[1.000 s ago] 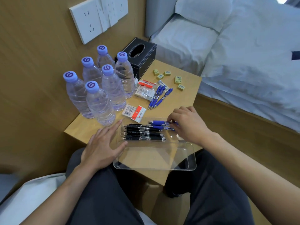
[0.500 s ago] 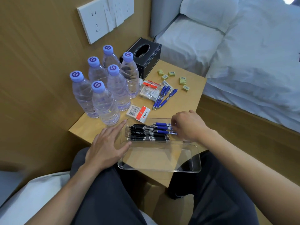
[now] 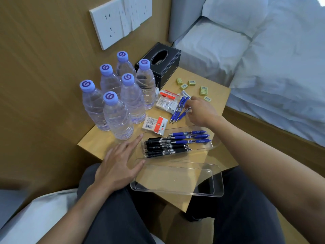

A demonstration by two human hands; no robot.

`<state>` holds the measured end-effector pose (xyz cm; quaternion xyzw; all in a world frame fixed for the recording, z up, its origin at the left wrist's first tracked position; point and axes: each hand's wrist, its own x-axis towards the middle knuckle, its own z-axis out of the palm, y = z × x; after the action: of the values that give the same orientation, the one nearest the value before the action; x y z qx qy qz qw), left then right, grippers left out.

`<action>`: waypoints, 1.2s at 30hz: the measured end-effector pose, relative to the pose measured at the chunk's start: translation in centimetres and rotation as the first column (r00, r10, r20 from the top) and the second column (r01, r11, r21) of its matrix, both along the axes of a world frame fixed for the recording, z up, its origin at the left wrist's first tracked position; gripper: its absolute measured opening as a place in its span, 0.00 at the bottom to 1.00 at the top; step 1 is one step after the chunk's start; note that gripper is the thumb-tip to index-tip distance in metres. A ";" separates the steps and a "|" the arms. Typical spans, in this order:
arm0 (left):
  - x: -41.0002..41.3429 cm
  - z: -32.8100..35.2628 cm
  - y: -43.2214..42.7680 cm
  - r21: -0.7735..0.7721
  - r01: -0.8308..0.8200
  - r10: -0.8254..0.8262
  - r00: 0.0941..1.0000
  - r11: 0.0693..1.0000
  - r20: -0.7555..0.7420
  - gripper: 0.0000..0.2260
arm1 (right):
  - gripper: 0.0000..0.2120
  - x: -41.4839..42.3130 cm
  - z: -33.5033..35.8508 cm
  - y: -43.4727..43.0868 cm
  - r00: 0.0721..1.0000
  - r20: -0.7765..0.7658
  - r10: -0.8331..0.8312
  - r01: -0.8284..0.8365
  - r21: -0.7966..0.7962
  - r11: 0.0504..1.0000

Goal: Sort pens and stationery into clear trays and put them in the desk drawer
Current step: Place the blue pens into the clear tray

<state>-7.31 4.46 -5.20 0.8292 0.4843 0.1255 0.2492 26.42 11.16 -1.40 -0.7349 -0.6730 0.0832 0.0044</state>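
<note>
The right hand (image 3: 202, 111) has left the pen tray and now reaches farther out over the table (image 3: 218, 97). Nearest, an empty clear tray (image 3: 219, 184) sits at the table's front edge. The left hand (image 3: 117, 166) lies flat beside it, fingers straight and holding nothing, thumb touching that tray's left end. Just behind is the second clear tray (image 3: 213, 146), with black pens (image 3: 163, 149) side by side in it and three blue pens (image 3: 190, 137) along its far side. Beyond it, the right hand's fingers bend down over the top ends of the loose blue pens (image 3: 178, 112) – whether they pinch one cannot be told. Left of those pens lie flat packets (image 3: 154, 124), and six water bottles (image 3: 123, 104) stand by the wall. Small yellow erasers (image 3: 204, 90) are scattered farther back, beside a black tissue box (image 3: 168, 69) – with the bed (image 3: 263, 67) behind.
</note>
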 end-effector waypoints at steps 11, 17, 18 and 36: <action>0.2 -0.1 0.1 -0.032 0.023 -0.023 1.000 0.999 0.010 0.26 | 0.10 1.1 -0.6 0.4 0.993 0.111 0.025 -0.018 -0.061 0.998; 0.2 0.1 0.0 -0.034 0.035 -0.035 0.999 0.999 0.004 0.25 | 0.08 1.1 1.1 -2.2 0.997 0.068 0.035 -0.041 0.090 0.995; 0.2 0.1 0.0 -0.035 0.032 -0.033 0.999 0.999 -0.001 0.25 | 0.07 0.9 1.6 -2.9 0.998 0.043 0.039 -0.043 0.109 0.993; 0.0 0.3 -0.2 -0.088 0.026 -0.025 1.000 0.996 0.006 0.22 | 0.07 -3.2 2.8 -10.3 0.978 -0.067 0.197 -0.206 -0.201 0.958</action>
<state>-7.29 4.22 -4.94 0.8232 0.4781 0.1028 0.2884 23.20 0.85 1.38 -0.6569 -0.7317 0.1697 -0.0652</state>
